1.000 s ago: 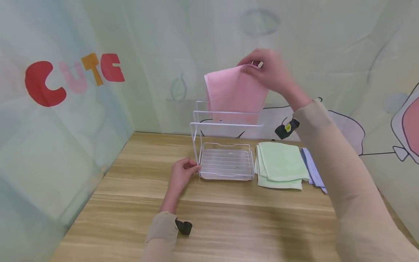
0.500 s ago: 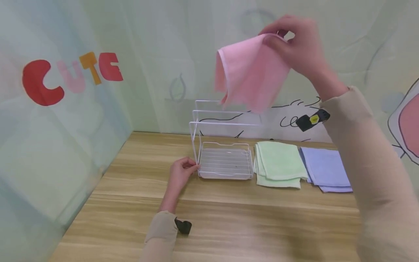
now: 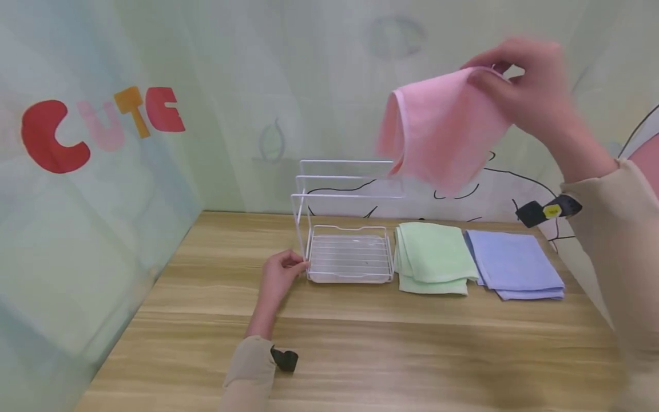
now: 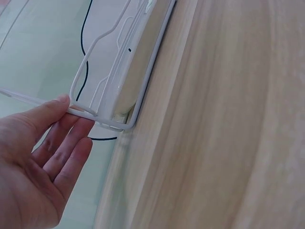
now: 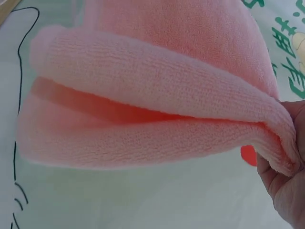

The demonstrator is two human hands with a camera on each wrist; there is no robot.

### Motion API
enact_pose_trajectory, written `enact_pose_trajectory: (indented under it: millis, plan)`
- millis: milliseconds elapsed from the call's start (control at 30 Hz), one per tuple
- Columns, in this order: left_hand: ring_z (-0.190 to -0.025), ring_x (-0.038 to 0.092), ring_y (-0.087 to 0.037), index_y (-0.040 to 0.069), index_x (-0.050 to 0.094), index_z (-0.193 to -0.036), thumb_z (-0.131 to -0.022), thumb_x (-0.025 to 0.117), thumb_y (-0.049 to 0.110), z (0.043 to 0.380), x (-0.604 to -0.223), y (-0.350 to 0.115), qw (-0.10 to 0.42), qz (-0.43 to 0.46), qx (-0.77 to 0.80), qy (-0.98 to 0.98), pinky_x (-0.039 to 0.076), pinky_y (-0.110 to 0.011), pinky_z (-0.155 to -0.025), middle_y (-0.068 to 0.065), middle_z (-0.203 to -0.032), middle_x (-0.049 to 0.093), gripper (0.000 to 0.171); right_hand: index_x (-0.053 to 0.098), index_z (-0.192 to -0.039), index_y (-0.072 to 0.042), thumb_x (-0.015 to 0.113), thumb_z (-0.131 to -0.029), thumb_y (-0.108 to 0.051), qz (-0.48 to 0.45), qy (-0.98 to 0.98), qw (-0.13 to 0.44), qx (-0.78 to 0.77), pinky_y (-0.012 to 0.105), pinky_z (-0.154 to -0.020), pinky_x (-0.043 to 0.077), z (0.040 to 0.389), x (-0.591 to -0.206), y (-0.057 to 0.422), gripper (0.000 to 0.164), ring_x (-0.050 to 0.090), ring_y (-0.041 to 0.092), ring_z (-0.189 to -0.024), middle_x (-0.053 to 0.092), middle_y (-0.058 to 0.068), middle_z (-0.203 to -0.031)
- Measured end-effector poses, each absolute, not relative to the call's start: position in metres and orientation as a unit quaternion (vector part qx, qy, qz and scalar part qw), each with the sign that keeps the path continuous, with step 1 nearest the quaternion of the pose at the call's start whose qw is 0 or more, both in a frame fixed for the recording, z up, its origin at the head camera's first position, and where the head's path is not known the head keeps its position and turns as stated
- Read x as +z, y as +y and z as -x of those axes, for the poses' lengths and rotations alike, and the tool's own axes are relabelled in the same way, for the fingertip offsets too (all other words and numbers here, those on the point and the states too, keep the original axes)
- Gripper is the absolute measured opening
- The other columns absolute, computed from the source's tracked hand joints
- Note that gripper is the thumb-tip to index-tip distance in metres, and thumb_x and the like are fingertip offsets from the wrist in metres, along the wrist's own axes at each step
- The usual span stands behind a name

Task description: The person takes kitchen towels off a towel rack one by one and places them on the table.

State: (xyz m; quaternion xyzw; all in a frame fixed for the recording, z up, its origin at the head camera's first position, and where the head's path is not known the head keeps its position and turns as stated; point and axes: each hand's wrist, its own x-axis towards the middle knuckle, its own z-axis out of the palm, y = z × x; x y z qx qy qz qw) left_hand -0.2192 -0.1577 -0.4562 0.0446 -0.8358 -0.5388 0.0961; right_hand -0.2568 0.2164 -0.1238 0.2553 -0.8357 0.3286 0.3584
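My right hand (image 3: 535, 86) pinches a pink towel (image 3: 443, 126) by its top fold and holds it up in the air, to the right of the rack and above the green towel. In the right wrist view the pink towel (image 5: 152, 95) hangs folded, its layers parted. Low on its left side, the white wire rack (image 3: 348, 196) is pinched between thumb and fingers of my left hand (image 3: 280, 277). The left wrist view shows thumb and fingers on the wire frame (image 4: 81, 113). Three rails top the rack, and a shallow tray (image 3: 350, 260) forms its base.
Right of the rack lies a folded green towel (image 3: 435, 257), with a folded blue towel (image 3: 517, 263) beside it. All stand on a wooden table (image 3: 360, 349) against a printed backdrop (image 3: 247, 86). Red, pink and orange letters mark the left wall.
My right hand has lifted the pink towel off the rack's rails and carried it to the right. The blue towel shows fully now. My left hand keeps its hold on the rack.
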Motion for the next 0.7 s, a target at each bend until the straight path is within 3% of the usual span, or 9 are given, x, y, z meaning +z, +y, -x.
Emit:
enact_pose_trajectory:
  millis: [433,700]
  plan:
    - [-0.071,0.062,-0.006,0.0,0.07,-0.088,-0.082,0.079,0.01,0.218,-0.456,-0.162,0.088,-0.051,-0.548,-0.83,0.053,-0.017,-0.063,-0.018,-0.093,0.074,0.015,0.076,-0.105,-0.004,0.071,-0.09,-0.015,-0.218,-0.857,0.355,0.302,0.008,-0.07,0.038,0.245,-0.151,0.259,0.02,0.052,-0.011,-0.082,0.058,-0.039,-0.085]
    - [-0.071,0.062,-0.006,-0.001,0.07,-0.088,-0.082,0.079,0.01,0.217,-0.454,-0.164,0.088,-0.048,-0.548,-0.83,0.052,-0.017,-0.063,-0.019,-0.094,0.074,0.016,0.076,-0.108,-0.01,0.071,-0.091,-0.02,-0.212,-0.88,0.316,0.284,0.007,-0.07,0.038,0.241,-0.175,0.262,0.02,0.053,-0.01,-0.083,0.058,-0.039,-0.088]
